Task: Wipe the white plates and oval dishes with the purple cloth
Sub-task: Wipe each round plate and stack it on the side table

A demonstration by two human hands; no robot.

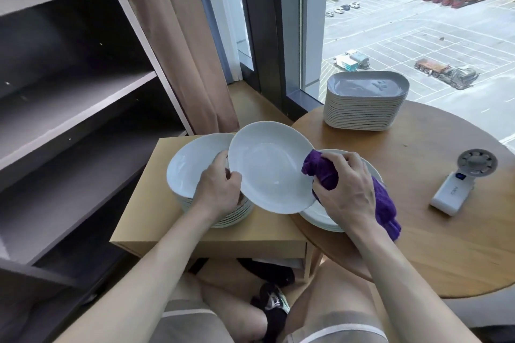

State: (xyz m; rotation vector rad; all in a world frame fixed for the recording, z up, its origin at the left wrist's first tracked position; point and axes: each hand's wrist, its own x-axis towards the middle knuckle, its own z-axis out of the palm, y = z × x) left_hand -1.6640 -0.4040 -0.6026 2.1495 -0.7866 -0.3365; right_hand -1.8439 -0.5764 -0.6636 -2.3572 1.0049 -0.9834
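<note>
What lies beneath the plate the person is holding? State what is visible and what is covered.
The held plate overlaps two plate stacks: the left stack on the box, the right stack on the round table. Part of each top plate is covered.

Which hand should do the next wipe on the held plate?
Right, most likely. The right hand grips the cloth at the plate rim; the left hand is busy holding the plate.

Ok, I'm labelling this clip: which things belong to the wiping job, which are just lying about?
Job: purple cloth, held plate, left plate stack, right plate stack, oval dish stack.
Lying about: handheld fan, shelf unit, curtain.
</note>
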